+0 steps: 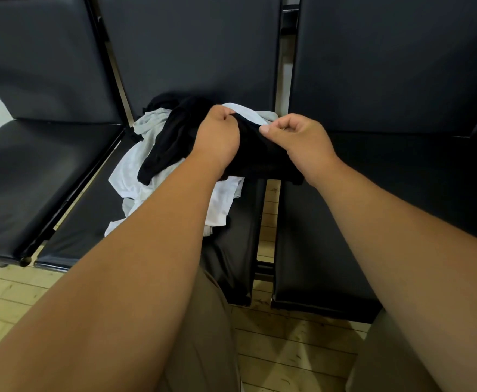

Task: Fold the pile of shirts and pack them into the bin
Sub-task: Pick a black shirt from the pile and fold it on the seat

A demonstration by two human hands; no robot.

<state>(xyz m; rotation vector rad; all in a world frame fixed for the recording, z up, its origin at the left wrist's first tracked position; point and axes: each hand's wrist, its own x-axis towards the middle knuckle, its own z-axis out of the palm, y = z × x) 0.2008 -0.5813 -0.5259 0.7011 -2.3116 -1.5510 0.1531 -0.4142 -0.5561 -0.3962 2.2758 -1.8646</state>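
Both hands are up on the black shirt (255, 149). The left hand (217, 135) has its fingers curled in, pinching a fold of the dark cloth at its top. The right hand (298, 137), just beside it, pinches the same edge between thumb and curled fingers. One end of the shirt trails off to the left, the other hangs below the right wrist, over the right edge of the middle seat (90, 216). Under it lies the pile of shirts (135, 171), white and pale grey, rumpled, heaped from the seat's back edge toward the front. A bit more dark cloth sits at the back of the heap, against the backrest (192, 46). The left seat (34, 179) and the right seat (373, 207) flank it. Below are a wooden floor (288, 349) and tan trousers (203, 335).
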